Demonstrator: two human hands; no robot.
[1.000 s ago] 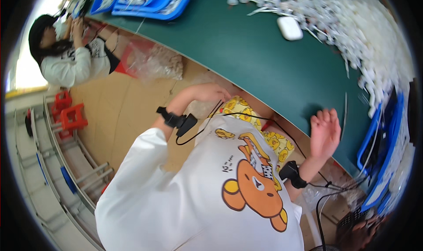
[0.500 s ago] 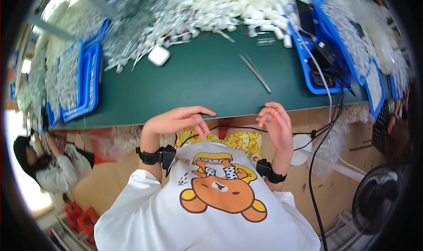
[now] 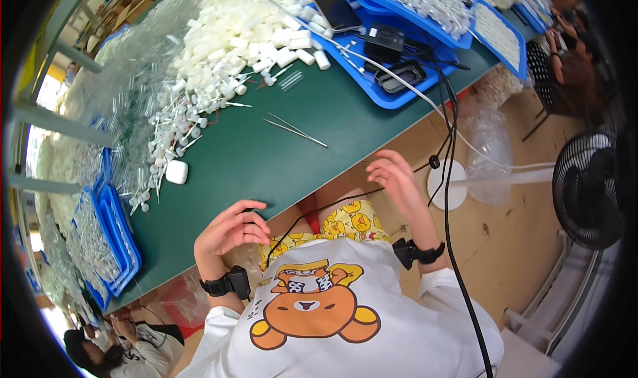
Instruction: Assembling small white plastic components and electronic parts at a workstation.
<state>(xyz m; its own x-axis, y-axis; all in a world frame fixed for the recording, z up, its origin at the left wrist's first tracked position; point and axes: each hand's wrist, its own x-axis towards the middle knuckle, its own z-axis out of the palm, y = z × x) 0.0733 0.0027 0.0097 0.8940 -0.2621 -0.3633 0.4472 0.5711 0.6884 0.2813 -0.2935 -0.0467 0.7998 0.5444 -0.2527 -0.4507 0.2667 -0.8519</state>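
Both hands are free at the near edge of the green table (image 3: pixel 266 169). The left hand (image 3: pixel 232 230) is empty, its fingers loosely spread; the right hand (image 3: pixel 397 177), likewise empty, is half-curled. Slim metal tweezers (image 3: pixel 307 137) (tips apart) lie on the tabletop beyond them, below the short clear tubes (image 3: pixel 290 80). The step appears to be a pause between grasps; taking the tweezers would call for a forward reach and a fingertip pinch.

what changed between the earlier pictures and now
The view swung right. The left hand moved from the yellow shorts to the table edge; the right hand drew back from above the table. Both look empty. The tweezers and white case stayed put.
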